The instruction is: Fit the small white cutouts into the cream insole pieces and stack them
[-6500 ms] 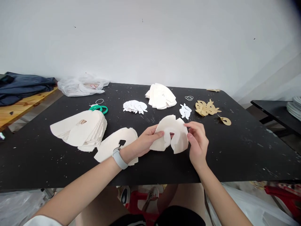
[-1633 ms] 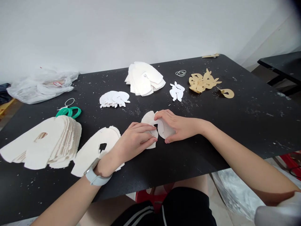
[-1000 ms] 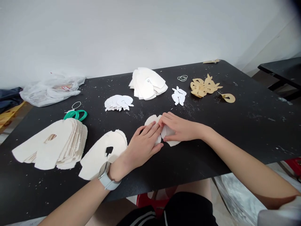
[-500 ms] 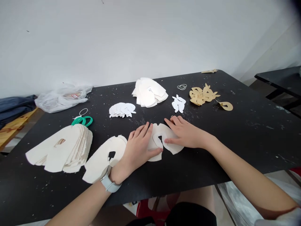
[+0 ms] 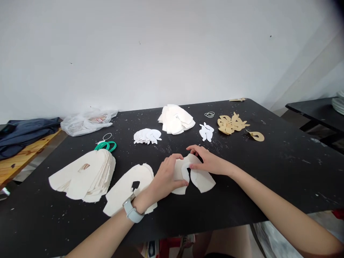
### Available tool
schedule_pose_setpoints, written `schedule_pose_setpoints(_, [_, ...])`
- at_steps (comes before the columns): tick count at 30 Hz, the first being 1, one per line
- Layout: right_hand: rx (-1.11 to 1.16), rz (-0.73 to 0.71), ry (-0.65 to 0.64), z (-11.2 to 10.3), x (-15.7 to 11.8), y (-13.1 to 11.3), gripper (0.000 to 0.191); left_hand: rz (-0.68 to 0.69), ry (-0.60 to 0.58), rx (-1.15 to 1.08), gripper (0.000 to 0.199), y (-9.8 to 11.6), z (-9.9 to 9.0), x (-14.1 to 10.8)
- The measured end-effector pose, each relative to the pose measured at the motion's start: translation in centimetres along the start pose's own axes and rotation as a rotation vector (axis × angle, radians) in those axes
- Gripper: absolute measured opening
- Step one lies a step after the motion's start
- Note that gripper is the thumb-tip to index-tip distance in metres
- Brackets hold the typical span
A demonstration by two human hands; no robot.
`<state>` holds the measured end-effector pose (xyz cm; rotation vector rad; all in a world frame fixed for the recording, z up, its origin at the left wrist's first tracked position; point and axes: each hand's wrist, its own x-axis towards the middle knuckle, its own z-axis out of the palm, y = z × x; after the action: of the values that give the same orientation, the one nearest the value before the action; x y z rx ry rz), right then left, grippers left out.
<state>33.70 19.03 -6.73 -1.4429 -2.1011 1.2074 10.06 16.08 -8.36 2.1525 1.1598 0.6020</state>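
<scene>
A cream arch-shaped soft sheet [image 5: 202, 180] with a central slot lies in front of me, with a smaller white curved piece [image 5: 185, 171] along the slot. My left hand [image 5: 168, 175] grips its left side, fingers bent over the far edge and thumb on top near the slot. My right hand [image 5: 208, 160] pinches the upper right part, thumb by the slot and fingers at the far edge. Partly under my left wrist is another cream sheet [image 5: 122, 188] with a dark hole. Left of that stands a thick stack of cream sheets [image 5: 77, 175].
Green-handled scissors [image 5: 112, 146] touch the stack's far side. Farther back are small white cutouts [image 5: 147, 135], a white sheet pile [image 5: 176, 120], more white cutouts [image 5: 206, 132], rubber bands [image 5: 209, 114] and tan cutouts [image 5: 231, 123]. A plastic bag [image 5: 87, 122] sits back left.
My fingers have gone from lying flat on the sheet to bending around its far edge. The sheet's right side looks slightly raised. The camera view has tilted up.
</scene>
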Motion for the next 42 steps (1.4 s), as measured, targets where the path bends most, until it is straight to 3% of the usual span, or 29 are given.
schedule_pose_setpoints(4, [0.407,-0.013,-0.092,0.0,0.0,-0.6,0.066,0.041,0.029,-0.325,0.074,0.0,-0.3,0.0])
schedule_pose_setpoints(6, [0.575,-0.021,-0.101,0.3,0.0,-1.0,0.056,-0.011,0.024,-0.477,0.083,0.0,-0.4,0.2])
schedule_pose_setpoints(8, [0.641,-0.038,-0.084,0.7,-0.1,-1.3,0.057,-0.104,0.008,-0.583,0.075,0.1,-0.5,0.3])
schedule_pose_setpoints(11, [0.678,-0.026,-0.068,1.3,0.0,-1.6,0.074,-0.224,-0.032,-0.681,0.039,0.2,-0.6,0.5])
schedule_pose_setpoints(12, [0.688,-0.009,-0.06,1.4,0.0,-1.5,0.078,-0.257,-0.031,-0.7,0.037,0.2,-0.6,0.5])
schedule_pose_setpoints(15, [0.709,0.025,-0.036,1.6,0.1,-1.2,0.074,-0.316,0.053,-0.669,0.041,0.0,-0.5,0.6])
schedule_pose_setpoints(19, [0.661,0.007,-0.077,1.7,0.4,-0.9,0.038,-0.304,0.127,-0.6,0.038,-0.4,-0.2,0.6])
schedule_pose_setpoints(21, [0.599,0.006,-0.062,1.9,0.5,-0.8,0.032,-0.301,0.146,-0.577,0.037,-0.4,-0.1,0.6])
schedule_pose_setpoints(25, [0.485,-0.014,0.032,2.2,0.6,-1.0,0.031,-0.292,0.164,-0.637,0.035,-0.1,-0.3,0.6])
schedule_pose_setpoints(33, [0.569,-0.003,0.182,2.3,0.8,-0.5,0.028,-0.398,-0.039,-0.855,0.033,-0.3,-0.6,0.6])
schedule_pose_setpoints(36, [0.605,-0.017,0.23,2.1,0.7,-0.5,0.029,-0.409,-0.023,-0.852,0.033,-0.3,-0.5,0.6])
schedule_pose_setpoints(42, [0.67,-0.041,0.046,2.0,0.3,-1.1,0.036,-0.418,0.125,-0.768,0.037,-0.2,-0.6,0.6])
